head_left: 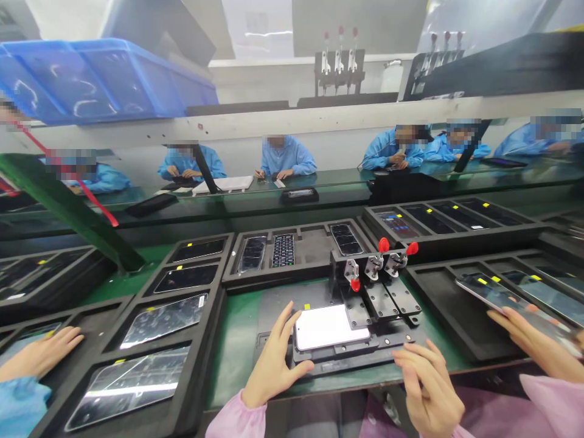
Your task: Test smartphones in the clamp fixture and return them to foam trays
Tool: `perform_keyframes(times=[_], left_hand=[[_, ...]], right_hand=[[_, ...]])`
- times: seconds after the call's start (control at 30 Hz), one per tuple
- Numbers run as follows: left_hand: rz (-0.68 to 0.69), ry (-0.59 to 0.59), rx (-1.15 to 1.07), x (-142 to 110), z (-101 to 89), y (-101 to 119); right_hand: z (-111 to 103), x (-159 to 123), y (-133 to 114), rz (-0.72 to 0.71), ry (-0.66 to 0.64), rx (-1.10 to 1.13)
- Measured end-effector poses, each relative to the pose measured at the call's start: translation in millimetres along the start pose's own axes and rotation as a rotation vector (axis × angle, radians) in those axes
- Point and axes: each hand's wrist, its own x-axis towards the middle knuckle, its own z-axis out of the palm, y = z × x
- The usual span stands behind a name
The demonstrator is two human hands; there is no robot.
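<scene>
A smartphone (326, 327) with a lit white screen lies in a black clamping fixture (374, 348). My left hand (276, 359) is at its left end, thumb and fingers spread around the corner; I cannot tell how firmly they touch. Over the phone's right end sit black pressure plates (381, 301), linked to toggle clamps (374, 266) with red tips. Just off the fixture's front right corner, my right hand (429, 386) hovers with loosely bent fingers and nothing visible in them.
Foam trays of phones flank the fixture: a left tray (182, 359), a back tray (274, 277) and a right tray (449, 328). A co-worker's hand (533, 340) holds a phone at right; another hand (45, 353) rests at left. A green post (68, 207) rises at left.
</scene>
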Motion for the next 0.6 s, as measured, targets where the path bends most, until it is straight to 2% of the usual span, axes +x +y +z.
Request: perform_keyframes(times=[0.1, 0.23, 0.4, 0.6], left_hand=[[-0.012, -0.008, -0.003, -0.1, 1.4, 0.5], [-0.022, -0.001, -0.021, -0.1, 1.0, 2.4], [-0.041, -0.008, -0.031, -0.5, 0.9, 2.1], [-0.025, 0.003, -0.045, -1.9, 0.3, 1.7]], right_hand=[[4.2, -14.3, 8.0, 0.032, 0.04, -0.006], [10.5, -20.5, 3.8, 0.093, 0.069, -0.005], [13.6, -22.6, -8.8, 0.196, -0.017, 0.032], [15.6, -29.5, -10.5, 0.22, -0.019, 0.05]])
